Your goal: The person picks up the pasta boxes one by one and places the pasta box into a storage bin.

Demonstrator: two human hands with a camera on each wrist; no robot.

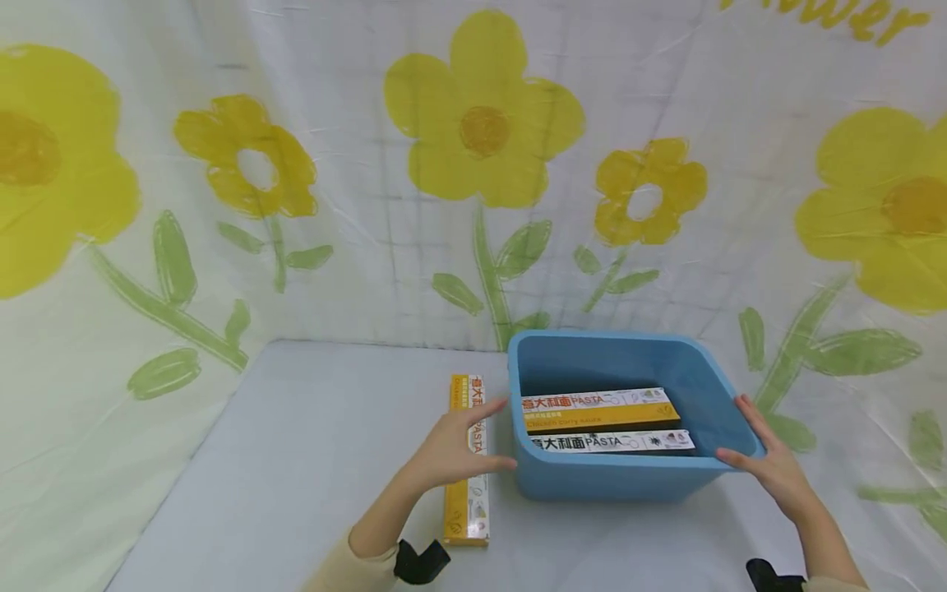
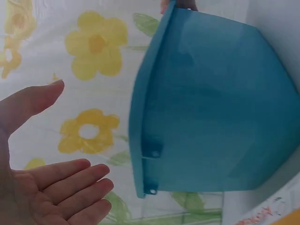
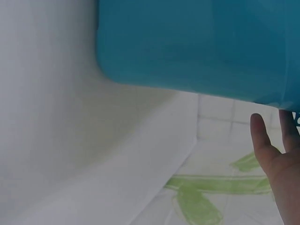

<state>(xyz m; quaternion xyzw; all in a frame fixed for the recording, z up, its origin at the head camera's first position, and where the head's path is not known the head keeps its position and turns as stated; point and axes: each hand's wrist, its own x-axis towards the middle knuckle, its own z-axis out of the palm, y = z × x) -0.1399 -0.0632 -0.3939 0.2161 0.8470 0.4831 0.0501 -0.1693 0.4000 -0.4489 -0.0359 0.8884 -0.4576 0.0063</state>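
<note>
A blue plastic bin (image 1: 599, 478) stands on the table, holding a yellow-and-white pasta box (image 1: 599, 418) and, nearer its front wall, a pasta box with a white face and black lettering (image 1: 614, 441). My left hand (image 1: 447, 448) is spread beside the bin's left end, thumb apart from the fingers. A gap separates it from the bin (image 2: 211, 103) in the left wrist view. At the front right corner, my right hand (image 1: 777, 464) touches the rim with extended fingers and thumb. Beneath my left hand lies another yellow-and-white pasta box (image 1: 468, 518), partly covered.
The light grey table (image 1: 311, 436) extends left of the loose box. Behind it hangs a white flower-printed curtain (image 1: 355, 271), close to the bin's back edge. More of this cloth runs along both sides.
</note>
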